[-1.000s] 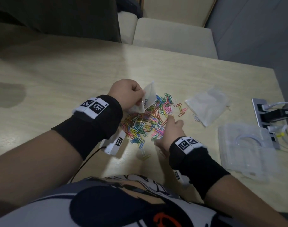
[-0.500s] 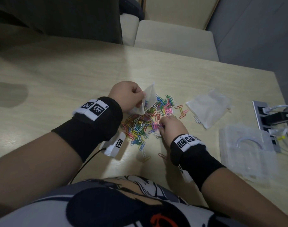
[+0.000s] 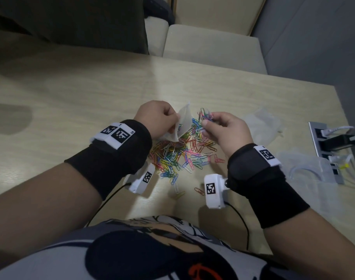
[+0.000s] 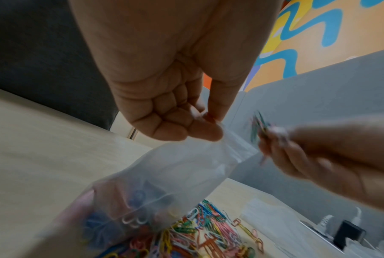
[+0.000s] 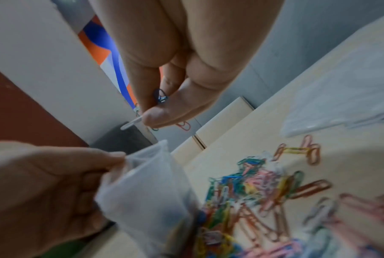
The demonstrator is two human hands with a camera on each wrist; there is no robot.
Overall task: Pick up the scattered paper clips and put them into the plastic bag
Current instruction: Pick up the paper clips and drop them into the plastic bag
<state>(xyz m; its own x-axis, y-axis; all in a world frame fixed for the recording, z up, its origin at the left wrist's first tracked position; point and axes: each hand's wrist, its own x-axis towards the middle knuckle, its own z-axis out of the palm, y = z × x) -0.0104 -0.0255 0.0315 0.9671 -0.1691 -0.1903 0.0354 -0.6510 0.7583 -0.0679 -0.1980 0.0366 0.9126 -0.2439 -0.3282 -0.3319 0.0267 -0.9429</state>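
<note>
A heap of coloured paper clips [image 3: 178, 152] lies on the pale wooden table [image 3: 75, 102]. My left hand [image 3: 158, 118] pinches the top edge of a small clear plastic bag [image 3: 183, 123] and holds it upright over the heap; several clips lie in its bottom [image 4: 129, 218]. My right hand [image 3: 221, 128] is raised just right of the bag's mouth and pinches a small bunch of clips [image 3: 205, 116] between thumb and fingers. The right wrist view shows that bunch [image 5: 160, 97] a little above the bag [image 5: 146, 174].
Another clear bag [image 3: 261, 126] lies right of the heap. A clear plastic case [image 3: 306, 168] and a power strip with plugs [image 3: 334, 142] sit at the table's right edge. A few loose clips [image 3: 198, 190] lie nearer me. Cushioned seats [image 3: 211, 47] stand beyond the far edge.
My right hand has lifted from the heap with a bunch of clips and moved up beside the bag's mouth. The left hand keeps the bag where it was.
</note>
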